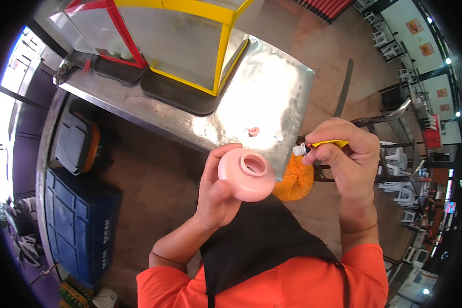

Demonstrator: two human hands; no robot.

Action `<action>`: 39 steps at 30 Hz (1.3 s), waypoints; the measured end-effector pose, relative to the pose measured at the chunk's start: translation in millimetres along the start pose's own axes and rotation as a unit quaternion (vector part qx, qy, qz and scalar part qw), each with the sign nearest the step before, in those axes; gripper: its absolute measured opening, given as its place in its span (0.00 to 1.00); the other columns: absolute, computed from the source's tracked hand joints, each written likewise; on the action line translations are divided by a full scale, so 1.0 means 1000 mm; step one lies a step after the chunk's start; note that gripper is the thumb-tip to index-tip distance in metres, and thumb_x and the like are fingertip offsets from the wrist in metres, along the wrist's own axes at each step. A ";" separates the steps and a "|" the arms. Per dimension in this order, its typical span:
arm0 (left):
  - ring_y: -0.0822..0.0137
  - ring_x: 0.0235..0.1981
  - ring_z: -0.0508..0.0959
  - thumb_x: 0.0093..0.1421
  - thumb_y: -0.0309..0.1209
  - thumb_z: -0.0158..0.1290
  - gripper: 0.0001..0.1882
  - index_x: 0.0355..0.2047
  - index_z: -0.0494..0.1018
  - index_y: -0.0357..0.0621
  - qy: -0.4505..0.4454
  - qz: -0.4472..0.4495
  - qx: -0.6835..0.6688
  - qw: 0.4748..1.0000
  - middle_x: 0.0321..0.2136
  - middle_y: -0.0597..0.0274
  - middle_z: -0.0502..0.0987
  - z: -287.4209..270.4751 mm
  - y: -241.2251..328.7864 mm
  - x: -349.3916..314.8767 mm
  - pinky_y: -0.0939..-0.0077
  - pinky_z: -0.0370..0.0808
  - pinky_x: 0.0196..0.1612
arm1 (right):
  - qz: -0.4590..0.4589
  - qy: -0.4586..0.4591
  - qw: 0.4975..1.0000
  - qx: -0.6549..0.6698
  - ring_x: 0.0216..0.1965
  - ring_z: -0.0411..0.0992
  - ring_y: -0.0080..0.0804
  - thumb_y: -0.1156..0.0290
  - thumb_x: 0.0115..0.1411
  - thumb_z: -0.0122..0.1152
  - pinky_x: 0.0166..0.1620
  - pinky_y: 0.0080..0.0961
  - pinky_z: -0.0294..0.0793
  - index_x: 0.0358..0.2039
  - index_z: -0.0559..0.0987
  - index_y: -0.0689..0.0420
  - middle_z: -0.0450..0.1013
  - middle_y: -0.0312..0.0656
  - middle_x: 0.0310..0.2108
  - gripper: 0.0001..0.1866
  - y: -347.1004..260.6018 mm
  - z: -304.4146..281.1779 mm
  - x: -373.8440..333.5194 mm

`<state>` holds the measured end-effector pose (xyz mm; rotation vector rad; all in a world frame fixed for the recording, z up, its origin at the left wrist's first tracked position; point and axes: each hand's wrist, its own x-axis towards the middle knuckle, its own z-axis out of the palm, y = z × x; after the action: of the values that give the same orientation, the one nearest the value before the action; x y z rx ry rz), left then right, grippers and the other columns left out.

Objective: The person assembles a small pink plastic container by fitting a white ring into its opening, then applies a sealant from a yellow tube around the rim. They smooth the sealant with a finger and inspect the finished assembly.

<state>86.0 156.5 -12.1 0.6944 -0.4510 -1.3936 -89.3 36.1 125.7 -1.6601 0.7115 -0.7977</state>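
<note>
My left hand (213,192) is wrapped round a squat, rounded pink jar (236,179). The jar's narrow neck is uncovered and tips up toward the right. Level with it, on the right, my right hand (357,159) pinches a small yellow tube (334,142). A white tip (300,150) pokes out of that grip, pointing at the jar but apart from it; fingers cover much of the tube. Beyond the jar, a small pink piece (253,131) lies on the metal table (272,66), with a tiny white bit (278,137) to its right.
Display cases framed in yellow (190,51) and red (123,33) stand on the table's left part. An orange bag (295,179) hangs or sits by the near right table corner. On the left are a blue bin (74,220) and a grey-lidded container (74,138).
</note>
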 end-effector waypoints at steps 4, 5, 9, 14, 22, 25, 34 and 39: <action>0.44 0.54 0.79 0.52 0.65 0.65 0.56 0.66 0.54 0.41 -0.026 0.085 0.080 0.993 0.59 0.46 0.69 -0.005 0.017 0.002 0.51 0.79 0.57 | -0.014 0.034 0.997 0.068 0.36 0.79 0.26 0.83 0.62 0.67 0.41 0.21 0.80 0.43 0.81 0.69 0.79 0.45 0.36 0.09 0.009 -0.005 -0.005; 0.44 0.55 0.78 0.50 0.65 0.66 0.57 0.66 0.54 0.40 -0.021 0.100 0.091 0.991 0.59 0.46 0.69 -0.003 0.022 0.003 0.52 0.79 0.57 | -0.025 0.038 0.996 0.081 0.36 0.79 0.27 0.84 0.62 0.66 0.41 0.22 0.80 0.43 0.80 0.69 0.79 0.45 0.36 0.09 0.010 -0.006 -0.005; 0.43 0.57 0.77 0.43 0.65 0.72 0.64 0.66 0.53 0.37 -0.051 0.186 0.170 0.966 0.60 0.47 0.68 0.007 0.043 0.019 0.54 0.79 0.56 | -0.041 0.055 0.990 0.123 0.36 0.80 0.27 0.84 0.62 0.66 0.42 0.23 0.80 0.42 0.78 0.69 0.79 0.46 0.36 0.08 0.006 -0.012 -0.006; 0.43 0.57 0.77 0.35 0.57 0.79 0.65 0.65 0.56 0.38 -0.134 0.340 0.172 0.915 0.61 0.47 0.65 0.019 0.057 0.048 0.54 0.80 0.56 | -0.046 0.068 0.988 0.129 0.38 0.80 0.27 0.85 0.62 0.65 0.44 0.23 0.80 0.42 0.78 0.68 0.79 0.45 0.35 0.08 -0.007 -0.024 -0.009; 0.42 0.59 0.74 0.36 0.48 0.81 0.62 0.65 0.56 0.39 -0.151 0.352 0.173 0.907 0.63 0.40 0.64 0.037 0.072 0.048 0.52 0.78 0.57 | -0.092 0.095 0.983 0.130 0.36 0.80 0.27 0.85 0.62 0.65 0.42 0.23 0.81 0.41 0.78 0.67 0.80 0.44 0.34 0.08 -0.009 -0.038 -0.018; 0.46 0.60 0.74 0.37 0.45 0.81 0.62 0.66 0.56 0.40 -0.144 0.352 0.195 0.904 0.62 0.38 0.65 0.043 0.075 0.044 0.54 0.75 0.60 | -0.101 0.102 0.979 0.143 0.36 0.80 0.27 0.84 0.62 0.65 0.42 0.22 0.81 0.41 0.78 0.67 0.80 0.45 0.34 0.07 -0.007 -0.040 -0.019; 0.47 0.50 0.81 0.41 0.75 0.64 0.65 0.62 0.57 0.33 0.004 0.323 0.308 0.895 0.55 0.42 0.72 0.068 0.083 0.033 0.57 0.81 0.51 | -0.115 0.100 0.972 0.177 0.32 0.81 0.29 0.78 0.64 0.66 0.39 0.25 0.83 0.39 0.78 0.65 0.80 0.44 0.33 0.06 -0.001 -0.038 -0.013; 0.49 0.50 0.82 0.40 0.83 0.56 0.67 0.59 0.58 0.32 0.036 0.324 0.341 0.882 0.53 0.45 0.73 0.081 0.078 0.032 0.58 0.81 0.50 | -0.119 0.105 0.970 0.183 0.33 0.81 0.29 0.79 0.65 0.65 0.39 0.25 0.83 0.41 0.77 0.64 0.80 0.44 0.33 0.06 0.003 -0.041 -0.012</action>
<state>94.0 113.4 96.0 1.0335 -1.0342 -0.5467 -129.4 21.7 128.2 -1.3507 0.4758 -1.2132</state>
